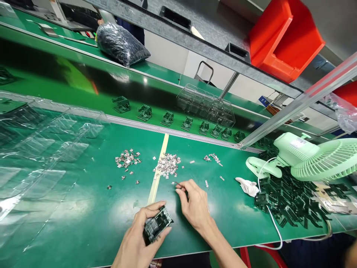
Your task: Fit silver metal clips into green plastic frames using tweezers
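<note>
My left hand (139, 238) is closed around a dark green plastic housing (157, 224), held just above the green bench near its front edge. To its right, my right hand (195, 204) pinches a small metal clip (177, 184) between thumb and fingertips, right below a pile of loose metal clips (168, 165). A second pile of clips (127, 158) lies further left, and a few more (212, 158) are scattered to the right.
A row of assembled green housings (167, 118) sits on the conveyor belt behind, beside a clear blister tray (206, 106). Clear trays (41, 149) cover the left. A mint clip fan (306, 158), a white cloth (248, 186) and a heap of housings (290, 201) fill the right.
</note>
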`<state>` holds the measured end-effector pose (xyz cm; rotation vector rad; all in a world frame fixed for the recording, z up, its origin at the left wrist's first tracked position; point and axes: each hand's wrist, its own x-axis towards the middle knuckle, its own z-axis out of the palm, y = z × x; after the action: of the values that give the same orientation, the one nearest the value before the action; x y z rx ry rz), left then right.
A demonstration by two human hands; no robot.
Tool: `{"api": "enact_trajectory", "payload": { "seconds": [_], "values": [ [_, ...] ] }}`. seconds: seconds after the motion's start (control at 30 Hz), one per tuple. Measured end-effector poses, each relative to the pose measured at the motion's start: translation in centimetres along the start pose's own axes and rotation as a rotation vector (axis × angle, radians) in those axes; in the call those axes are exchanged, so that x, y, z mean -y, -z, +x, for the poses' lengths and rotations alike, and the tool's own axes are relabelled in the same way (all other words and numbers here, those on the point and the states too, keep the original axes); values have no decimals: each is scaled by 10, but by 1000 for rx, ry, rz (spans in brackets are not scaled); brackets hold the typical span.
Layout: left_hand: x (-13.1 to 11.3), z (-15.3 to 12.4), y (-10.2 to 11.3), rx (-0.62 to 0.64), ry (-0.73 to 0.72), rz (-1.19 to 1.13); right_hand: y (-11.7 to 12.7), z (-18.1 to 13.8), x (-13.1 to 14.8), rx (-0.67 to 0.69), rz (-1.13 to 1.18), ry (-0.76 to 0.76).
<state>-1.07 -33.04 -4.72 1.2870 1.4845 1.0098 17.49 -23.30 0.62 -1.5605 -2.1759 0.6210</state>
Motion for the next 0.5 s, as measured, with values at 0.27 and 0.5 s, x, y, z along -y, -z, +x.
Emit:
{"api": "enact_trajectory", "payload": {
  "seconds": [0.27, 0.5],
  "values": [
    [-3, -6, 2, -4, -273, 394, -24, 28, -3, 22, -153, -3],
    [-14, -3, 3, 49, -118, 254, 13, -9, 18, 98, 175, 30]
  ]
}}
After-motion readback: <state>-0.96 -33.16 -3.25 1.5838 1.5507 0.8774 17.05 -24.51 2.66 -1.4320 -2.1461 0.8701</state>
